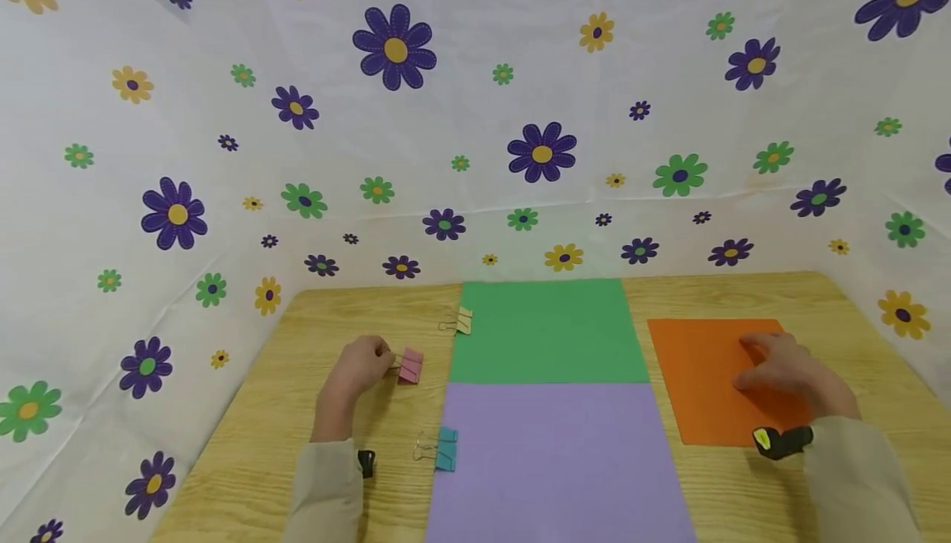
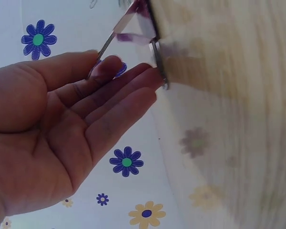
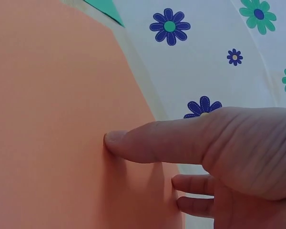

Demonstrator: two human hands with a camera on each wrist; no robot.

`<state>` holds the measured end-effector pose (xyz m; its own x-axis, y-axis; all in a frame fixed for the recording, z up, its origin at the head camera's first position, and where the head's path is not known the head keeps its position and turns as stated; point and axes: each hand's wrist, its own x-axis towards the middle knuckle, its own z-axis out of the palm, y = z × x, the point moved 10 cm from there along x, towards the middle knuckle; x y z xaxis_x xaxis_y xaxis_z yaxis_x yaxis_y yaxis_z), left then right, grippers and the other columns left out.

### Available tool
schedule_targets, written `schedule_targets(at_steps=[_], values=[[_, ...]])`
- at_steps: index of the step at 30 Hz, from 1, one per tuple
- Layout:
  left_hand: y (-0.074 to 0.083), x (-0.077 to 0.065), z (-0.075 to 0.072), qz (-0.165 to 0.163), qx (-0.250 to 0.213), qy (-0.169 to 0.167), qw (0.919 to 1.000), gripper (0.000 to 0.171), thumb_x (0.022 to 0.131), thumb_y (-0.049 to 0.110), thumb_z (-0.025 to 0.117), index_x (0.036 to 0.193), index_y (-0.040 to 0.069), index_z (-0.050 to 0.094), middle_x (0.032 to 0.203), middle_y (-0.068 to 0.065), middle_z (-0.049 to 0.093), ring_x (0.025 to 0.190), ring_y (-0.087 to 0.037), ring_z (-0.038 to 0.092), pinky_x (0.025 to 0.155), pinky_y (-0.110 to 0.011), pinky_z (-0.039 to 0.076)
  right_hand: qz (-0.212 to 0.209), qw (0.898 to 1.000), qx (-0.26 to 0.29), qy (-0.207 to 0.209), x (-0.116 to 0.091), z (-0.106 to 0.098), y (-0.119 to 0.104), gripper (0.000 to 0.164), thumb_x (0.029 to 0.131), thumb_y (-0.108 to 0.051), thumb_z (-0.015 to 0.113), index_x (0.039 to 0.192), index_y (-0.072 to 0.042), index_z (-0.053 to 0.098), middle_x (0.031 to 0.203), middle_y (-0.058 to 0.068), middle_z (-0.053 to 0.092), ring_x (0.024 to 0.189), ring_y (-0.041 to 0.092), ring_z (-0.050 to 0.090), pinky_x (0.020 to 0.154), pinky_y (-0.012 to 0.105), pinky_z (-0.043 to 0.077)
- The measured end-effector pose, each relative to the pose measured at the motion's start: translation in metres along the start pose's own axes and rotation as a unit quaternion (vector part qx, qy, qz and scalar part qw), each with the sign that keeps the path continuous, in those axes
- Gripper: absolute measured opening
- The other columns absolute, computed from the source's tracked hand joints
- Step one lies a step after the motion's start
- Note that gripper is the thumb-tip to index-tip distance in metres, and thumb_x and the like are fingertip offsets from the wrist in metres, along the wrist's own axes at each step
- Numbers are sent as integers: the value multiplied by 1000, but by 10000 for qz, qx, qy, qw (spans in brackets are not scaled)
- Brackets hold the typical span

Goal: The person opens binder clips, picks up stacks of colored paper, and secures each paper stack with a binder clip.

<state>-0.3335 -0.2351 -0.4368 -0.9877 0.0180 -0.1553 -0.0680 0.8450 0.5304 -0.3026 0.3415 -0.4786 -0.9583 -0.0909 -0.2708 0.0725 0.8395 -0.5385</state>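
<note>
At the left of the table, my left hand (image 1: 362, 364) pinches a wire handle of a pink binder clip (image 1: 412, 366) between thumb and index finger. In the left wrist view, the clip's other wire handle (image 2: 158, 62) passes by the tips of the remaining fingers. My right hand (image 1: 789, 374) rests over an orange sheet (image 1: 698, 386), its thumb and fingers loosely bent and spread. The right wrist view has that thumb (image 3: 133, 143) touching the sheet's surface, with two fingertips at its edge.
A green sheet (image 1: 546, 332) and a purple sheet (image 1: 553, 460) meet in the table's middle. A cream binder clip (image 1: 464, 320) sits by the green sheet's left edge, a teal binder clip (image 1: 446, 449) at the purple one's. A flowered curtain (image 1: 475, 114) surrounds the wooden table (image 1: 245, 444).
</note>
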Motion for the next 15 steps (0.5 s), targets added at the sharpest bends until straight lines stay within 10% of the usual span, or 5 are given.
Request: schedule_targets(at_steps=[15], values=[[2,-14,7,29,-11,-199,9998,17,99,12,57,85,2,55,69,-6,48,60,-16,45,53,-28,36,310,9995,11,-68,1,-6,-4,66,79,-15,73,135,11,47,135,49,26,114,59,35,98,72,31]])
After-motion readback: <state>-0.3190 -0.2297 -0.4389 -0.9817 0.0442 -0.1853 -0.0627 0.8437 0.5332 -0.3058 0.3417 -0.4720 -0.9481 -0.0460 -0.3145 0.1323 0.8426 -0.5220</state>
